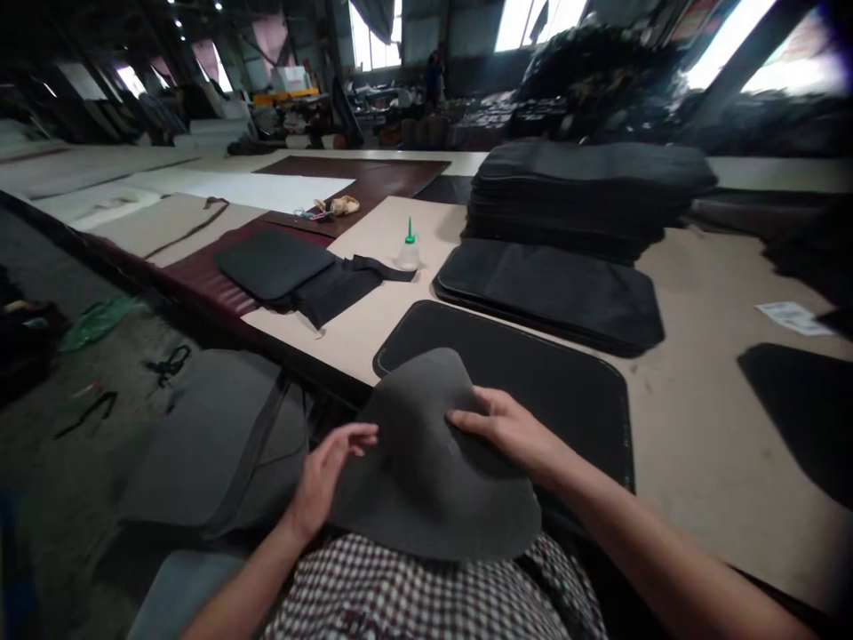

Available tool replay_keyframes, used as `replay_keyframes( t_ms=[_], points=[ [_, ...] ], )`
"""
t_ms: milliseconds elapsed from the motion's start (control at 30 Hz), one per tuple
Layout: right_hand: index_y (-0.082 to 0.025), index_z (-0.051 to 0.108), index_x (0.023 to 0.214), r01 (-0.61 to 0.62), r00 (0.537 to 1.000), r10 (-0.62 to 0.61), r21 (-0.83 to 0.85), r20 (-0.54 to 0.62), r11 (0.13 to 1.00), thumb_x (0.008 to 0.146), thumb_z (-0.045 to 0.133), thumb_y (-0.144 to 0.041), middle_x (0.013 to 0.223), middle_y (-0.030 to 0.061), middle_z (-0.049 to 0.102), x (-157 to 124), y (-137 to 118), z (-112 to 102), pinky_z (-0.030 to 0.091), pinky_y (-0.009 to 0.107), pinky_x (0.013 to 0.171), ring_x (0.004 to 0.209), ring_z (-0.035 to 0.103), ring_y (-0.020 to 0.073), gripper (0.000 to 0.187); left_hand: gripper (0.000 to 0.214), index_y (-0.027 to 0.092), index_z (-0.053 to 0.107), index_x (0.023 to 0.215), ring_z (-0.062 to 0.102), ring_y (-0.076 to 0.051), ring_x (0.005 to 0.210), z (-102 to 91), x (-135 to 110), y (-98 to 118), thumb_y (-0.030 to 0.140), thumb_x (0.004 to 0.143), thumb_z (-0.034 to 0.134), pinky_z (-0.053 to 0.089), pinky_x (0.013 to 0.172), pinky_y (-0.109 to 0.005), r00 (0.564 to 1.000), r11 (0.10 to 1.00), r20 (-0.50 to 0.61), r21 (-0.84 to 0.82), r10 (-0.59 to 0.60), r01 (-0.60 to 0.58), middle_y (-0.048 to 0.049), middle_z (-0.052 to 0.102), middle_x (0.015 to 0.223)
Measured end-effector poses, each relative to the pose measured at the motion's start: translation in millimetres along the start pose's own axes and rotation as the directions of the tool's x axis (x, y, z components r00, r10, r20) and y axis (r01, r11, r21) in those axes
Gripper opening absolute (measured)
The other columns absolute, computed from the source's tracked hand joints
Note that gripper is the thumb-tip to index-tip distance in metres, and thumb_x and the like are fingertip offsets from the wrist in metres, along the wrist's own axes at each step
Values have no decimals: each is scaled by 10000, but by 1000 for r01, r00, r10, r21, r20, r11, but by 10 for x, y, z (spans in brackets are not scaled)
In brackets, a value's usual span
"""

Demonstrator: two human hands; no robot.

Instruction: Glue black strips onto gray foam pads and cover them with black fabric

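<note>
Right now the left hand (330,471) and right hand (503,427), both open with fingers spread, press on a curved grey felt piece (426,462) bulging over the worktop's (693,427) near edge, overlapping a flat black rounded mat (533,373).

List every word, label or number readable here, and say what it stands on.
No text can be read in this view.
Paper sheet at far right: printed lines, too blurred to read.
Bottle with green cap: no legible label.
Coloured boards at top right: too blurred to make out any lettering.
Grey felt: no marking shows.
</note>
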State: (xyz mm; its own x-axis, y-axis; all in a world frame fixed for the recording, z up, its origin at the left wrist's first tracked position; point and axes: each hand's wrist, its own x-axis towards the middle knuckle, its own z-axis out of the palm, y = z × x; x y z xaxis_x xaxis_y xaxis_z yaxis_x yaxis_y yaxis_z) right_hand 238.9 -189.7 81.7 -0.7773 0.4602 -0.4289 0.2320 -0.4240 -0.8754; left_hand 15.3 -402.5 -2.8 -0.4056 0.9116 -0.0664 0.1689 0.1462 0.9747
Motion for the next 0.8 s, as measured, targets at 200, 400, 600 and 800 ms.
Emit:
replay_keyframes(
  t_ms=[200, 400, 600, 800],
  points=[
    [-213, 680, 1187, -2, 1000, 3, 67, -4, 998, 831, 772, -387, 894, 23, 758, -189, 123, -68, 550, 273, 632, 681, 692, 171, 406, 714, 159, 694, 1151, 573, -370, 1318, -137, 147, -1110, 753, 757, 671, 425, 1116, -524, 769, 782, -182, -284, -612, 555, -217, 654, 1343],
    [-217, 647, 1277, -7, 997, 13, 85, -76, 996, 846, 773, -436, 991, 46, 767, -326, 216, -185, 585, 302, 691, 758, 718, 192, 499, 663, 148, 694, 874, 719, -347, 1007, 37, 43, -1359, 623, 467, 915, 555, 929, -445, 748, 686, -35, -427, -663, 589, -150, 762, 957],
    [-218, 624, 1341, 84, 980, -101, -103, -172, 991, 906, 693, -524, 1168, 81, 738, -557, 280, -293, 601, 345, 813, 997, 719, 260, 536, 645, 184, 636, 1109, 692, -231, 1034, -579, -21, -955, 637, 680, 801, 518, 949, -335, 746, 844, -399, -315, -533, 434, -62, 727, 1007],
    [-230, 635, 1308, 120, 852, -266, -327, -451, 937, 920, 634, -592, 1194, 83, 726, -816, 385, -451, 585, 355, 884, 1068, 693, 292, 531, 540, 191, 627, 1059, 657, -180, 803, -974, 190, -98, 601, 735, 763, 538, 726, -256, 777, 962, -629, 204, -12, 180, -4, 697, 876]
  ],
)
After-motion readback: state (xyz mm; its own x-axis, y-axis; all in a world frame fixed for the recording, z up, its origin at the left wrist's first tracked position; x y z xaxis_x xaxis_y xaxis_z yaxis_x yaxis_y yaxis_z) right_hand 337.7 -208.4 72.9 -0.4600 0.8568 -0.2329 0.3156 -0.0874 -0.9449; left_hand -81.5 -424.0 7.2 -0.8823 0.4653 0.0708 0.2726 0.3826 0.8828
